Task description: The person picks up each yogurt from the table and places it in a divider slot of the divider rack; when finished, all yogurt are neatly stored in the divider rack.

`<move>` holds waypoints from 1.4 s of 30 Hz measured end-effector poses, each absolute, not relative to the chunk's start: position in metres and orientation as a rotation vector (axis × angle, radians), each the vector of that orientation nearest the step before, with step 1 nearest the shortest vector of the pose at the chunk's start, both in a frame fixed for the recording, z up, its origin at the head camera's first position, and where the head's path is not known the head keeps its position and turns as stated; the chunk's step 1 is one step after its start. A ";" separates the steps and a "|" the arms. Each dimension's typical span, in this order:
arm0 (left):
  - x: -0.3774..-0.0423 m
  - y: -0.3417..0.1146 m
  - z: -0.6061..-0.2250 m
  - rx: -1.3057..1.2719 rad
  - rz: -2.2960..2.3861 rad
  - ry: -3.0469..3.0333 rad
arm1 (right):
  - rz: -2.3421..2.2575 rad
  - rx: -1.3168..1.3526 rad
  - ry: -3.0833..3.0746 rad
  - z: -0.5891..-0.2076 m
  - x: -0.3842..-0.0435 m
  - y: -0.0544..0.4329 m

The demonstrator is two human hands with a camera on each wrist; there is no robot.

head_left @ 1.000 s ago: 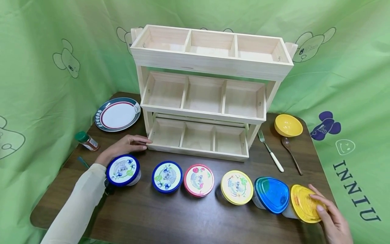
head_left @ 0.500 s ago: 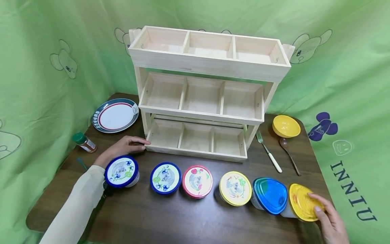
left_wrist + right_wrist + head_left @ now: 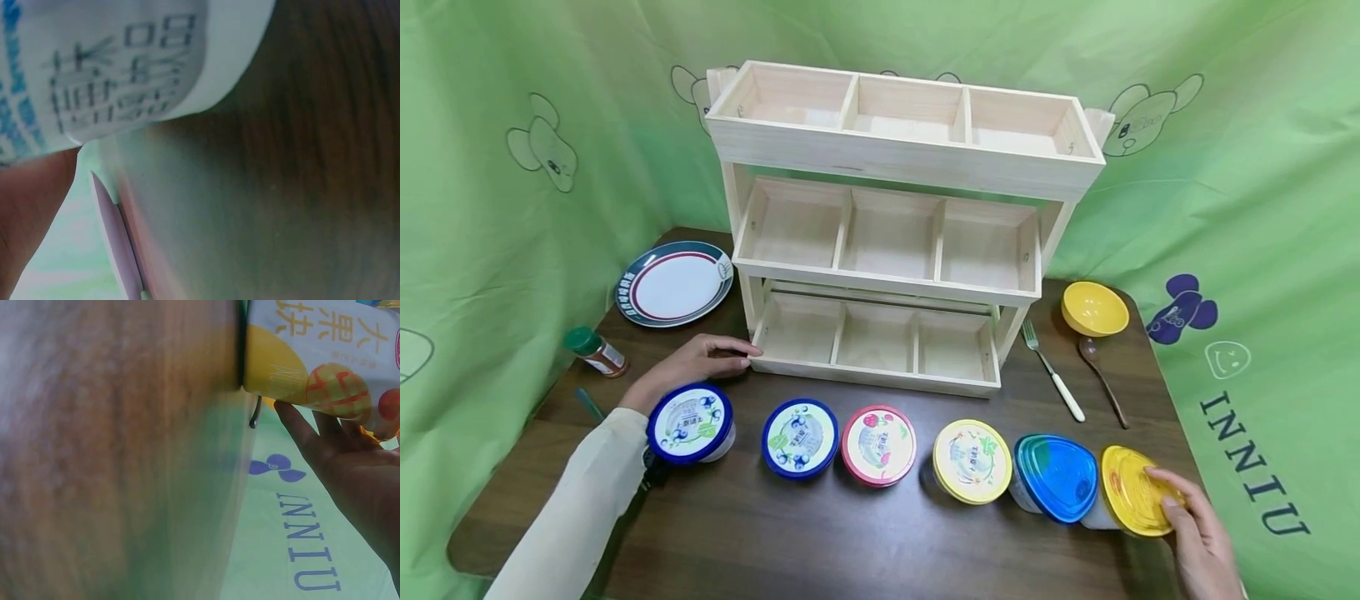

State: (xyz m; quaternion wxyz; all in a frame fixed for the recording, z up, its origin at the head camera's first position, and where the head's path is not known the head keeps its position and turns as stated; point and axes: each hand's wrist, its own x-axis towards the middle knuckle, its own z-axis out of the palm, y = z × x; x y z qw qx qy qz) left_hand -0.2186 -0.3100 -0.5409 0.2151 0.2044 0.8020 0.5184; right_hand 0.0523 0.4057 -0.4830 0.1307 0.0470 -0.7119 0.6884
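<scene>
Within the right hand (image 3: 1198,533), a yellow-lidded tub (image 3: 1137,492) stands upright.

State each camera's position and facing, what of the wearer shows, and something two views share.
Head: on the head, facing forward and down at the shelf; left hand, right hand and left sleeve show.
Left wrist: worn there, facing a printed tub and table; part of the left hand shows.
Right wrist: worn there, facing the yellow-lidded tub; right hand shows.
Head and right wrist share the INNIU lettering.
</scene>
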 end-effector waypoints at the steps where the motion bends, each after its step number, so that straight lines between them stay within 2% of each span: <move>1: -0.222 -0.311 -0.547 0.536 1.430 2.238 | 2.010 0.151 -2.052 -0.482 0.052 0.406; 4: -0.214 -0.302 -0.530 0.579 1.453 2.212 | 2.027 0.179 -2.033 -0.477 0.050 0.407; 8: -0.214 -0.299 -0.531 0.597 1.480 2.183 | 1.971 0.170 -2.073 -0.466 0.047 0.408; 11: -0.227 -0.308 -0.557 0.498 1.461 2.208 | 1.944 0.171 -2.078 -0.457 0.043 0.408; 17: -0.227 -0.310 -0.560 0.489 1.425 2.245 | 1.969 0.168 -2.040 -0.440 0.032 0.411; 25: -0.195 -0.286 -0.497 0.543 1.399 2.278 | 1.917 0.059 -2.070 -0.419 0.020 0.413; 27: -0.196 -0.289 -0.501 0.509 1.378 2.301 | 1.915 0.048 -2.045 -0.412 0.016 0.412; 30: -0.206 -0.301 -0.526 0.475 1.406 2.284 | 1.942 0.059 -1.947 -0.403 0.007 0.409; 37: -0.214 -0.310 -0.543 0.629 1.414 2.269 | 1.928 0.026 -1.826 -0.380 -0.011 0.405; 39: -0.225 -0.317 -0.561 0.607 1.392 2.289 | 1.887 -0.030 -1.865 -0.371 -0.016 0.400; 42: -0.217 -0.310 -0.543 0.623 1.390 2.289 | 1.831 -0.079 -1.940 -0.360 -0.023 0.391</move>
